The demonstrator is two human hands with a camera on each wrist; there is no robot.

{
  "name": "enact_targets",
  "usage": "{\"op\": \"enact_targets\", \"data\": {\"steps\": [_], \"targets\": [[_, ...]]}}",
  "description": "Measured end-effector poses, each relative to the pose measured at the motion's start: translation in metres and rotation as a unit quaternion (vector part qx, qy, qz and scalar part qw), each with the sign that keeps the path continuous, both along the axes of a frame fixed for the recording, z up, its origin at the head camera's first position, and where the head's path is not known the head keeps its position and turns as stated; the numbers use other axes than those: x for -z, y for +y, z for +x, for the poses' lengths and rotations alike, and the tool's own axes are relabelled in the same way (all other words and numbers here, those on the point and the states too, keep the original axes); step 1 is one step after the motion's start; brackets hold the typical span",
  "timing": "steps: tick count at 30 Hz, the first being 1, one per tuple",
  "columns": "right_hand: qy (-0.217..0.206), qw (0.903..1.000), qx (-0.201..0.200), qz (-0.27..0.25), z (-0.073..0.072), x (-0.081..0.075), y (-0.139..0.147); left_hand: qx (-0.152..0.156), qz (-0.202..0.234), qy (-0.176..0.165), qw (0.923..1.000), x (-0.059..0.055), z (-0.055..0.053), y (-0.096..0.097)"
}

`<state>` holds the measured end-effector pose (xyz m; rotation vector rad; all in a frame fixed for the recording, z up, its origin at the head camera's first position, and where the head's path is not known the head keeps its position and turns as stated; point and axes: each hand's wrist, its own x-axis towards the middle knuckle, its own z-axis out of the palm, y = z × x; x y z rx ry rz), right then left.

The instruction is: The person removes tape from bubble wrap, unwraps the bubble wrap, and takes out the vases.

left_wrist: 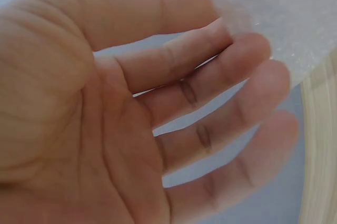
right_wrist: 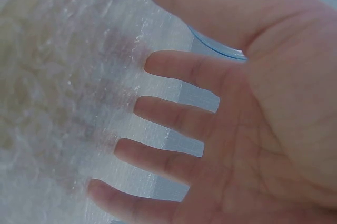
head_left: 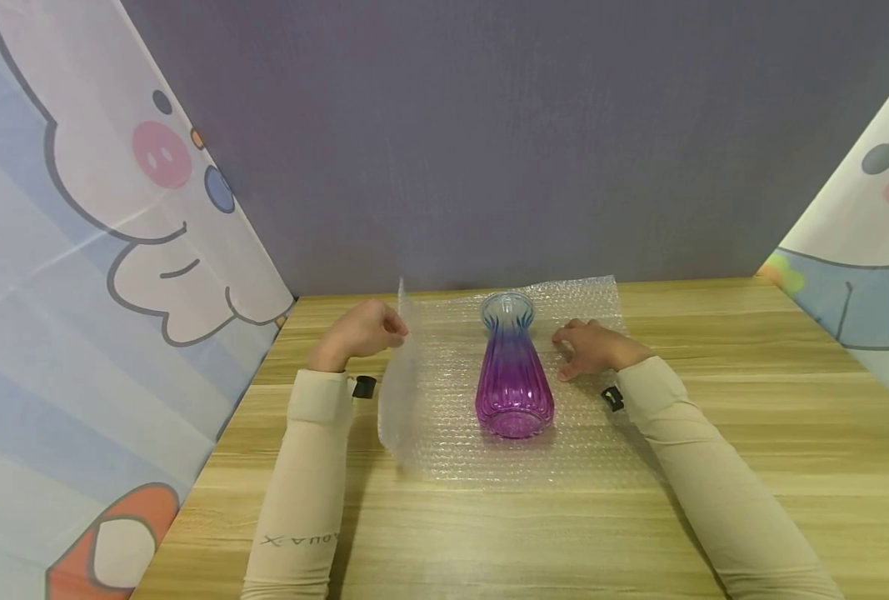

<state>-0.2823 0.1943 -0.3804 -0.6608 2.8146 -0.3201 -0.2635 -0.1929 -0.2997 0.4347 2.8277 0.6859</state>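
Observation:
A ribbed glass vase, clear blue at its flared mouth and purple-pink toward the base, lies on a sheet of bubble wrap in the head view. Its mouth points to the back wall. My left hand pinches the sheet's left edge between thumb and index finger and holds that edge up off the table. To the right of the vase, my right hand rests its spread fingertips on the bubble wrap, apart from the glass. Part of the vase's rim shows behind the thumb in the right wrist view.
The wood-grain table runs back to a plain grey wall. Cloth panels printed with cartoon figures stand at the left and at the right. Each wrist wears a small black camera strap.

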Motion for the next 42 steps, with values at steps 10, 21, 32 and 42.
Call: {"op": "enact_targets", "data": {"steps": [10, 21, 32, 42], "targets": [[-0.005, 1.0, 0.003, 0.0, 0.0, 0.0, 0.0, 0.014, -0.012, -0.023, 0.9996, -0.001, 0.001, -0.011], [-0.004, 1.0, 0.001, -0.001, 0.001, 0.0, 0.0, 0.017, -0.015, -0.038, 0.999, 0.001, -0.002, -0.019], [-0.006, 1.0, 0.002, -0.003, 0.001, -0.001, 0.0, -0.001, -0.022, -0.086, 0.9961, 0.008, -0.008, -0.031], [-0.006, 1.0, -0.001, -0.004, 0.001, -0.001, 0.0, -0.03, -0.028, -0.134, 0.9901, 0.022, -0.016, -0.041]]}}
